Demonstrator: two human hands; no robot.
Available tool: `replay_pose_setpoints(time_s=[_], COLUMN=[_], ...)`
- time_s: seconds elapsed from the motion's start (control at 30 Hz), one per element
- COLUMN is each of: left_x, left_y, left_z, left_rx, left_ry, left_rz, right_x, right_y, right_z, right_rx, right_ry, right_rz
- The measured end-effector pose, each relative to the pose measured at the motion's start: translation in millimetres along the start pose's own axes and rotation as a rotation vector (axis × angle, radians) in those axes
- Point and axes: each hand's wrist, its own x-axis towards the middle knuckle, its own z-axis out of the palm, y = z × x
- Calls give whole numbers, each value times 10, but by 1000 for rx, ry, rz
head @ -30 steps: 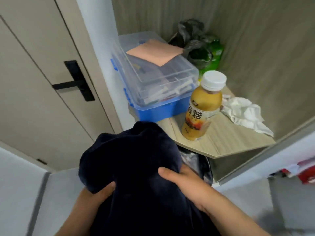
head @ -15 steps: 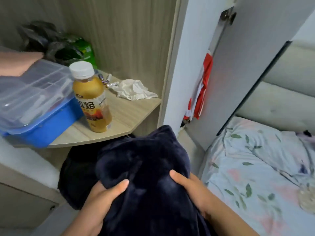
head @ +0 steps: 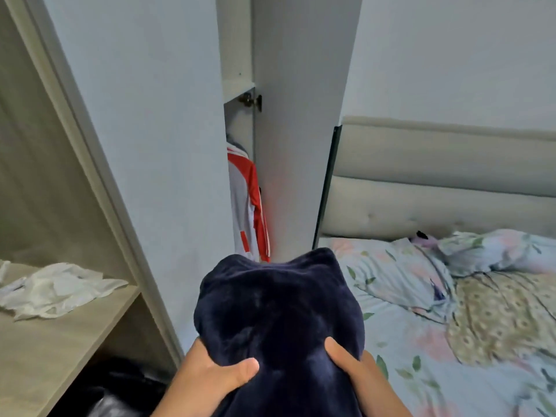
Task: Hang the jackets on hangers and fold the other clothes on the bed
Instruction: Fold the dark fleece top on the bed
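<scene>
A pale wooden shelf (head: 54,350) is seen at far left, with a crumpled white cloth (head: 57,291) lying on it near its front edge. Something dark and glossy (head: 120,395) is tucked in the space below the shelf; what it is cannot be made out.

At lower centre, a dark navy plush garment (head: 279,320) is held up bunched in front of the camera, clear of the bed. It is grasped at its left side by the left hand (head: 210,374), whose thumb is pressed across the fabric while the fingers are hidden behind it. Above it, a red-and-white jacket (head: 245,206) is seen hanging inside the wardrobe, in the gap beside the open white wardrobe door (head: 298,130).

The garment's right side is gripped in the same way by the right hand (head: 358,368), thumb in front and fingers out of sight.

To the right, the bed (head: 421,386) is covered by a floral sheet, with a pillow (head: 496,251) laid against the padded beige headboard (head: 436,191) and a rumpled yellowish patterned quilt (head: 505,320) spread below it.
</scene>
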Motion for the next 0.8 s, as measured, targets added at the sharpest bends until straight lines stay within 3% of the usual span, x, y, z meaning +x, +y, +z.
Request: replay_pose_setpoints(time_s=[0.3, 0.53, 0.8], left_x=[1298, 2003, 2791], left_y=[585, 1237, 2035], left_z=[271, 267, 240], left_rx=[184, 132, 78], left_ry=[19, 50, 217], left_rz=[106, 169, 337], right_x=[897, 1376, 1818], right_y=[-916, -1683, -2641], right_z=[-254, -182, 29], right_rx=[7, -33, -46], right_ry=[36, 28, 79], right_rz=[-178, -312, -468])
